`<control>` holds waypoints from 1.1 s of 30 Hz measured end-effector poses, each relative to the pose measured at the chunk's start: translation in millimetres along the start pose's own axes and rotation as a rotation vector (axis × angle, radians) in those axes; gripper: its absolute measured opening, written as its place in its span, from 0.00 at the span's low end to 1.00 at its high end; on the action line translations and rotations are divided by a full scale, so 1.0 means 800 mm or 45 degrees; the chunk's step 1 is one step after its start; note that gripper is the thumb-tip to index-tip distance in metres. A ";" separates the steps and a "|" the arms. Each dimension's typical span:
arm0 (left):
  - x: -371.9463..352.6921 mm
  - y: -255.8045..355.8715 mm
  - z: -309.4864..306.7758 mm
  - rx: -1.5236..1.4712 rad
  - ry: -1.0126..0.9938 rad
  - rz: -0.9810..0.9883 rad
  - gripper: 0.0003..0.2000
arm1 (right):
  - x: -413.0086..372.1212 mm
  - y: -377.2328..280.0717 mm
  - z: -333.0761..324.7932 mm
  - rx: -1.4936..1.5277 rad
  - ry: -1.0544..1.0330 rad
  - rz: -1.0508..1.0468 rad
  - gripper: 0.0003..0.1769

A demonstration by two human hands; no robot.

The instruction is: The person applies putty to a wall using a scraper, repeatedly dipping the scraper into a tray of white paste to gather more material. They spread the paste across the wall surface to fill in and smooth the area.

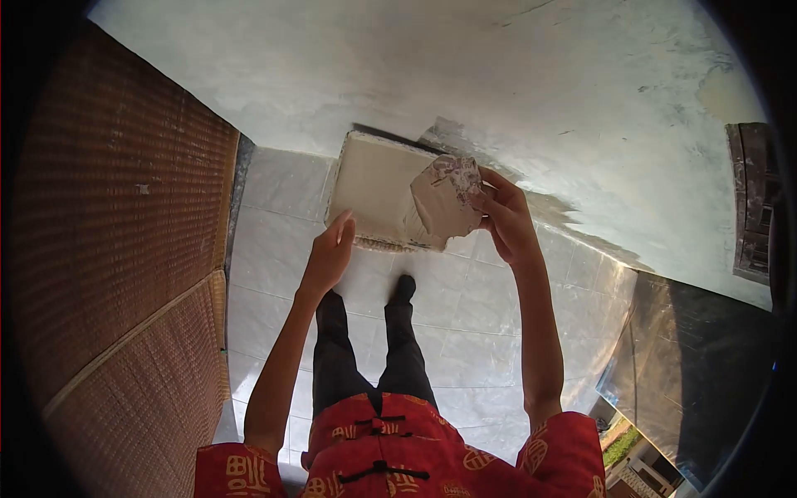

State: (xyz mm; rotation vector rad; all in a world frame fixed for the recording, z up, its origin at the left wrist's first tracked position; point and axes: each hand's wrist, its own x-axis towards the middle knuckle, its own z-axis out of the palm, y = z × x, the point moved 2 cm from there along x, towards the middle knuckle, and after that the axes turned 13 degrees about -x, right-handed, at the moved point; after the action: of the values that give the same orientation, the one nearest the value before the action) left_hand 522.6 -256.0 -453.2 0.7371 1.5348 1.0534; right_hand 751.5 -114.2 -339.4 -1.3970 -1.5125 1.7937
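Observation:
My right hand (508,217) pinches the right edge of a thin, irregular beige piece (448,203) with a ragged lower edge and purplish-grey marks near its top. Below and to the left of that piece is a rectangular tray (334,178) with a pale, smooth surface inside; the piece overlaps its right part in view. At the tray's lower left edge is my left hand (330,253), its fingers pointing up and close to the rim. Whether the left fingers grip the rim is hard to make out.
A pale wall (540,75) with rough patches runs along the top and right. Grey floor tiles (274,224) lie below. Woven brown panels (124,166) stand at left. A dark sheet (681,365) is at lower right, and a dark-framed object (754,203) at far right.

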 end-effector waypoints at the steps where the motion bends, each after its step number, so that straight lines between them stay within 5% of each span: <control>1: -0.003 0.050 -0.017 0.081 0.012 0.138 0.26 | -0.005 -0.036 0.012 0.037 0.006 -0.071 0.25; 7: -0.036 0.272 -0.124 0.422 0.244 0.858 0.26 | -0.047 -0.236 0.094 0.191 -0.002 -0.472 0.23; 13: -0.105 0.416 -0.223 0.593 0.410 1.422 0.24 | -0.079 -0.375 0.152 0.276 -0.049 -0.812 0.22; 20: -0.137 0.507 -0.307 0.706 0.748 1.732 0.25 | -0.082 -0.483 0.199 0.291 -0.121 -1.072 0.20; 27: -0.149 0.547 -0.377 0.870 1.119 1.728 0.25 | -0.042 -0.542 0.252 0.343 -0.137 -1.218 0.18; 33: -0.110 0.583 -0.452 0.862 1.166 1.840 0.24 | -0.025 -0.573 0.302 0.254 0.031 -1.338 0.17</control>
State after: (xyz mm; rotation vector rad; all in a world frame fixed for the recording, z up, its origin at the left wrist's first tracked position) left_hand 155.3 -225.7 15.8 2.2486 2.1185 2.1139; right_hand 422.2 -98.5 60.6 -0.3487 -1.5467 1.1757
